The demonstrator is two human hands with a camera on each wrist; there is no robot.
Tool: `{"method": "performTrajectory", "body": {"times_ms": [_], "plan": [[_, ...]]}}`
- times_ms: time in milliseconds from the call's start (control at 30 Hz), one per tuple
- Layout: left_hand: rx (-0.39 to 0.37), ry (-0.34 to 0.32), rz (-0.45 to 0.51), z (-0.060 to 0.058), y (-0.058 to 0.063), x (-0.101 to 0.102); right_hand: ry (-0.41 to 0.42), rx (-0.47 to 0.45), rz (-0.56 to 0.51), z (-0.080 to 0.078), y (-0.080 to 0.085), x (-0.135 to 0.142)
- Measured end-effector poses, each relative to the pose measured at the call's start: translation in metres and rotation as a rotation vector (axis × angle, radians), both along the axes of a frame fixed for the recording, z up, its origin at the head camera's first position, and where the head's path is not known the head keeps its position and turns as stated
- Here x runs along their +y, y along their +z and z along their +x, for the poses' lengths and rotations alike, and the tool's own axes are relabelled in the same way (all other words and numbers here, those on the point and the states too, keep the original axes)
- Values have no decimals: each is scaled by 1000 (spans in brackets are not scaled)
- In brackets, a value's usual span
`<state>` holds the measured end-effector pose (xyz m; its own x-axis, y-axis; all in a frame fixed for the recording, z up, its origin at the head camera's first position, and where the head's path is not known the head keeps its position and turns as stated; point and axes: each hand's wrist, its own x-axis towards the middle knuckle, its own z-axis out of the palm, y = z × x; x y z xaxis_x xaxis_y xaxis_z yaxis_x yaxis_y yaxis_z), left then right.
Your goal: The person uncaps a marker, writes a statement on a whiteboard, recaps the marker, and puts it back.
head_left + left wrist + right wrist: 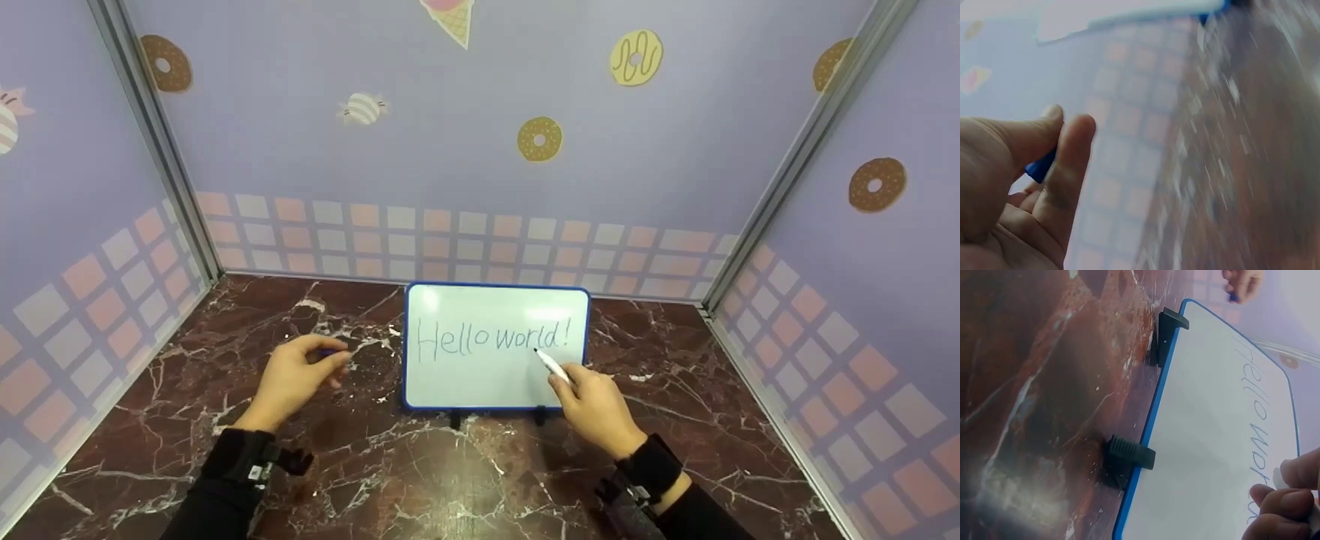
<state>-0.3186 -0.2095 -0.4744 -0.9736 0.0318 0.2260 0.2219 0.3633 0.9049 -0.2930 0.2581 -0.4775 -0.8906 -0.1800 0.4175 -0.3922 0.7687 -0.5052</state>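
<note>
A blue-framed whiteboard (480, 386) stands tilted back on the table, with "Hello world!" written across it in thin dark letters. My right hand (600, 409) grips a white marker (553, 366), its dark tip over the board just below the word "world"; whether it touches the surface I cannot tell. Left of the board, my left hand (296, 375) is raised and pinches a small blue cap (1041, 166) between thumb and fingers. Most of that cap is hidden by the fingers. In the right wrist view, the fingers (1283, 506) cover part of the writing.
Two black clip feet (1131, 453) hold the board's lower edge. Around the dark red marbled table (360, 480) rise lilac panels (450, 165) with sweets and checks, joined by grey metal posts (154, 142). A black strap with a small camera (251, 461) sits on each wrist.
</note>
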Motion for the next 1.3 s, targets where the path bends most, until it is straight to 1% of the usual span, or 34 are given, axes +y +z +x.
{"method": "performTrajectory", "body": {"times_ms": [100, 200, 300, 367, 467, 567, 667, 833, 1033, 1200, 1300], "plan": [[17, -46, 110, 4, 11, 17, 13, 13, 2, 0, 2, -2], [44, -108, 179, 7, 18, 35, 20, 19, -4, 0, 3, -4], [83, -165, 222, 9, 22, 51, 24, 34, -3, 0, 5, -5], [100, -188, 246, 10, 23, 61, 30, 41, -4, 1, 6, -6], [98, -221, 290, 11, 23, 74, 48, 43, -11, 1, 7, -8], [85, -249, 299, 12, 22, 86, 75, 49, -25, 2, 8, -12], [79, -272, 306, 12, 22, 97, 101, 80, -25, 4, 8, -15], [69, -309, 330, 12, 22, 116, 126, 104, -23, 9, 11, -23], [41, -357, 281, 16, 19, 136, 156, 78, -30, 17, 16, -35], [35, -390, 246, 16, 14, 149, 190, 91, -38, 22, 18, -42], [19, -396, 248, 17, 11, 155, 208, 99, -34, 23, 17, -45]]}}
